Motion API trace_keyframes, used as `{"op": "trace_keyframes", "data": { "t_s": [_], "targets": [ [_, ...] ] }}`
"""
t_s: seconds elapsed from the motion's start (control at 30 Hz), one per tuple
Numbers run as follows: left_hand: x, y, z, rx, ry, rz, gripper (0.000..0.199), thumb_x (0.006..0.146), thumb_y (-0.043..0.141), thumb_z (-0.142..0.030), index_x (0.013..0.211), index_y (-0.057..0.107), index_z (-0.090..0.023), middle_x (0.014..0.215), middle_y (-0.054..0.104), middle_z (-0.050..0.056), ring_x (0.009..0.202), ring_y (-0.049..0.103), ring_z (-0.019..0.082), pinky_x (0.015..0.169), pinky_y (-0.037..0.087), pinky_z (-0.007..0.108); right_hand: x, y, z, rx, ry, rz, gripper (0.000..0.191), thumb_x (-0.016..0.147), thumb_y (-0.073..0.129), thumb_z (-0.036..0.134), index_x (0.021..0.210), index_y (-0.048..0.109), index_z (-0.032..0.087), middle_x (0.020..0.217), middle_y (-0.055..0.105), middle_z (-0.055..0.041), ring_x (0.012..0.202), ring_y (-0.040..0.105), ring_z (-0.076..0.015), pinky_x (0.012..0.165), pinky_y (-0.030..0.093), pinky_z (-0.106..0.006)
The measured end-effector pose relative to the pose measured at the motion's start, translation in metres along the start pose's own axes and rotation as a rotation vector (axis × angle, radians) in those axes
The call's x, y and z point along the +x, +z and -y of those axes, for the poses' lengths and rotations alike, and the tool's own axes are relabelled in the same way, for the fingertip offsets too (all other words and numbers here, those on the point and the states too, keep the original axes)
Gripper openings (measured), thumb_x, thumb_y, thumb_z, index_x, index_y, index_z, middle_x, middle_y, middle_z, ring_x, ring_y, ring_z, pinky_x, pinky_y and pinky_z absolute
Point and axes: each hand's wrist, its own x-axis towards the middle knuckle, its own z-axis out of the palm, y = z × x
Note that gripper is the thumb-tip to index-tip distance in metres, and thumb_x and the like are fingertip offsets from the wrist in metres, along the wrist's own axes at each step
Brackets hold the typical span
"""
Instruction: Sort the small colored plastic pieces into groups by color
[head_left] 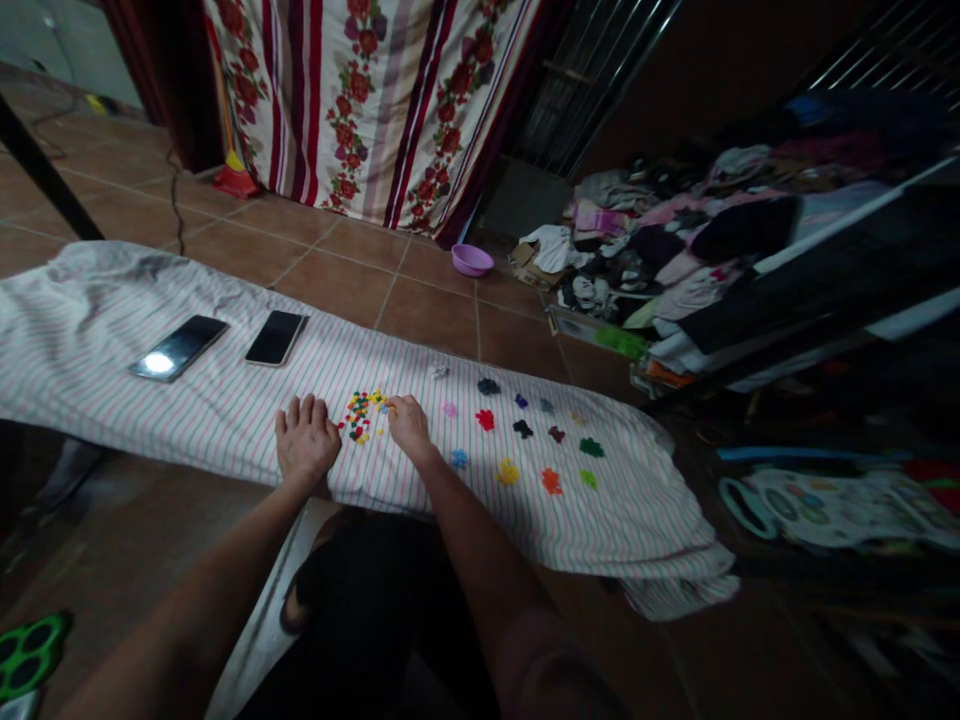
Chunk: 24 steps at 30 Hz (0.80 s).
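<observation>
On the striped cloth lies a loose mixed pile of small coloured pieces. My left hand rests flat on the cloth at the pile's left side, fingers spread. At the pile's right edge my right hand has its fingertips pressed together; what they hold, if anything, is too small to name. Further right are separate one-colour heaps, among them a pink heap, a red heap, a light blue heap, a yellow heap, an orange heap and a dark green heap.
Two phones, one with a bright reflection and one dark, lie left on the cloth. Beyond are a purple basin on the tiled floor, a floral curtain and piled clothes at the right.
</observation>
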Motion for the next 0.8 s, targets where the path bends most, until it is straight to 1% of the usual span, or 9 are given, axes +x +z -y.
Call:
{"op": "trace_keyframes", "data": {
  "t_s": [0.1,0.2,0.33,0.43,0.53,0.63,0.73,0.8],
  "targets": [
    [0.0,-0.002,-0.001,0.005,-0.001,0.007,0.049,0.088,0.031,-0.029,0.127,0.055,-0.013,0.138,0.051,0.013,0.135,0.035,0.03,0.114,0.019,0.049,-0.004,-0.001,-0.002,0.056,-0.021,-0.014,0.029,0.09,0.047,0.015,0.112,0.065,0.022,0.107,0.062,-0.0059,0.099,0.058,-0.0161,0.089,0.043,-0.026],
    [-0.001,-0.004,-0.001,0.004,0.001,0.021,0.049,0.088,0.03,-0.03,0.128,0.054,-0.013,0.14,0.05,0.013,0.136,0.033,0.031,0.114,0.019,0.05,-0.009,-0.003,-0.007,0.111,-0.032,-0.07,0.03,0.091,0.046,0.016,0.114,0.064,0.021,0.108,0.062,-0.0064,0.097,0.058,-0.0156,0.09,0.044,-0.026],
    [-0.001,-0.007,-0.002,0.011,-0.012,0.037,0.049,0.087,0.03,-0.03,0.127,0.053,-0.014,0.14,0.049,0.013,0.137,0.032,0.03,0.114,0.019,0.049,-0.019,-0.008,-0.019,0.143,-0.034,-0.121,0.023,0.092,0.047,0.021,0.104,0.068,0.021,0.101,0.064,-0.0055,0.095,0.058,-0.0155,0.089,0.045,-0.026],
    [-0.002,-0.008,-0.003,0.012,-0.008,0.034,0.049,0.087,0.03,-0.03,0.126,0.053,-0.014,0.14,0.049,0.012,0.137,0.032,0.029,0.114,0.02,0.049,-0.029,-0.015,-0.031,0.166,-0.016,-0.144,0.019,0.092,0.051,0.023,0.098,0.069,0.022,0.096,0.064,-0.004,0.09,0.058,-0.0145,0.086,0.045,-0.026],
    [-0.002,-0.009,-0.003,0.015,0.0,0.031,0.048,0.087,0.03,-0.03,0.126,0.054,-0.014,0.14,0.049,0.013,0.136,0.032,0.03,0.113,0.021,0.05,-0.04,-0.026,-0.046,0.172,0.02,-0.189,0.018,0.091,0.053,0.026,0.095,0.07,0.021,0.091,0.065,-0.0039,0.087,0.058,-0.0147,0.083,0.045,-0.026],
    [-0.002,-0.011,-0.004,0.015,0.008,0.027,0.048,0.087,0.029,-0.029,0.125,0.054,-0.013,0.138,0.05,0.014,0.136,0.034,0.03,0.112,0.021,0.05,-0.052,-0.04,-0.063,0.183,0.027,-0.25,0.02,0.09,0.052,0.028,0.093,0.07,0.02,0.088,0.065,-0.0038,0.083,0.059,-0.0152,0.08,0.046,-0.026],
    [-0.003,-0.012,-0.005,0.01,-0.002,0.027,0.048,0.087,0.029,-0.03,0.124,0.055,-0.014,0.138,0.05,0.013,0.136,0.034,0.03,0.112,0.021,0.05,-0.066,-0.056,-0.083,0.199,0.027,-0.316,0.022,0.088,0.051,0.027,0.091,0.071,0.019,0.085,0.065,-0.0047,0.078,0.059,-0.0157,0.077,0.048,-0.027],
    [-0.003,-0.011,-0.005,0.004,-0.01,0.024,0.048,0.087,0.029,-0.03,0.124,0.055,-0.014,0.138,0.05,0.013,0.136,0.034,0.03,0.113,0.02,0.049,-0.076,-0.066,-0.098,0.211,0.029,-0.357,0.022,0.085,0.051,0.024,0.091,0.071,0.017,0.086,0.066,-0.0064,0.079,0.061,-0.0167,0.077,0.049,-0.028]
  ]
}}
